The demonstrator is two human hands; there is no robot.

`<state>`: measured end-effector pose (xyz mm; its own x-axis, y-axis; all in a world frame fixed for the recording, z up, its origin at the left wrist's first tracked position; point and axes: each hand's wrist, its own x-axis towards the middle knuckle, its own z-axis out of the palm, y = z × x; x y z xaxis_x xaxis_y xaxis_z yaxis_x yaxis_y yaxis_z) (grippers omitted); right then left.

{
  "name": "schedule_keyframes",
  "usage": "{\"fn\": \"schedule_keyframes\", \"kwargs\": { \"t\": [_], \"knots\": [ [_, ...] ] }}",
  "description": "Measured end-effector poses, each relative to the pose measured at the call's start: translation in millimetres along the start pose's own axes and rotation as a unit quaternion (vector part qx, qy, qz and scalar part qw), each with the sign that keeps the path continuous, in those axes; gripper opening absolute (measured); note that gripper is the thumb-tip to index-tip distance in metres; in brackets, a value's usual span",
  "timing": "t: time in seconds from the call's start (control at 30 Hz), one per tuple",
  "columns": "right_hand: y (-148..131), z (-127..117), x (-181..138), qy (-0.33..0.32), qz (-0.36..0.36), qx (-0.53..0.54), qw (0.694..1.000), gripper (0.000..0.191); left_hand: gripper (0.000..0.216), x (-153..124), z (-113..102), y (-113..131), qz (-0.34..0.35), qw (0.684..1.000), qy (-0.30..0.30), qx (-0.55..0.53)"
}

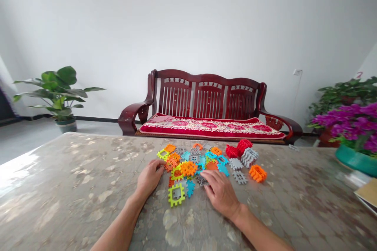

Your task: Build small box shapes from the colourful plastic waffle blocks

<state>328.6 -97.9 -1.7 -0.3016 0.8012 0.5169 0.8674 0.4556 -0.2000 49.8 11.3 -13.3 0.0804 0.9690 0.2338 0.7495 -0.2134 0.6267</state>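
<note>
A pile of flat plastic interlocking blocks with notched edges lies in the middle of the table, in orange, lime green, blue and grey. My left hand (149,177) rests on the table at the pile's left side, fingers curled together, with no block visible in it. Beside its fingertips are orange blocks (172,161). At the pile's right front, my right hand (220,191) has its fingers closed on a dark grey block (202,180), partly hidden beneath them. A lime green square block (176,195) lies nearest me, between the hands.
Right of the pile stand red blocks (244,146), a grey stack (249,157) and an orange stack (258,173). The patterned table (97,188) reaches toward a wooden bench (209,98). A teal flowerpot (355,159) and a book-like item (368,193) sit at the right.
</note>
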Motion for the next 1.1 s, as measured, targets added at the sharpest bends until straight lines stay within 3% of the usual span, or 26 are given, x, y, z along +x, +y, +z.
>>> {"fn": "schedule_keyframes", "kwargs": {
  "t": [0.13, 0.23, 0.4, 0.5, 0.6, 0.73, 0.9, 1.1],
  "knots": [
    [-20.1, 15.6, 28.7, -0.02, 0.01, -0.021, 1.0, 0.065, 0.025, -1.6, -0.9, 1.3, -0.001, 1.0, 0.001, -0.004],
    [-27.1, 25.4, 48.5, -0.052, 0.031, -0.054, 0.997, 0.067, 0.024, -2.1, -1.6, 2.8, 0.0, 1.0, 0.002, -0.008],
    [-33.8, 26.1, 66.9, -0.108, 0.008, -0.067, 0.992, 0.05, 0.024, -2.0, -1.7, 4.1, -0.009, 1.0, 0.0, -0.012],
    [-36.9, 22.8, 69.2, -0.093, -0.012, -0.068, 0.993, 0.04, 0.024, -2.2, -2.2, 4.6, -0.01, 1.0, -0.003, -0.016],
    [-34.8, 18.5, 65.8, -0.06, -0.012, -0.043, 0.997, 0.042, 0.025, -2.9, -3.3, 5.4, -0.009, 1.0, -0.008, -0.011],
    [-18.2, 5.9, 48.8, -0.002, 0.003, 0.002, 1.0, 0.049, 0.024, -3.4, -4.9, 6.7, -0.014, 1.0, -0.007, -0.006],
    [21.8, -12.4, 11.1, 0.037, 0.016, 0.023, 0.999, 0.057, 0.025, -1.7, -4.4, 5.6, -0.002, 1.0, -0.006, -0.003],
    [66.5, -4.2, -21.8, 0.074, 0.104, 0.079, 0.989, 0.079, 0.027, -0.5, -2.4, 1.2, 0.001, 1.0, -0.006, -0.002]
  ]
}}
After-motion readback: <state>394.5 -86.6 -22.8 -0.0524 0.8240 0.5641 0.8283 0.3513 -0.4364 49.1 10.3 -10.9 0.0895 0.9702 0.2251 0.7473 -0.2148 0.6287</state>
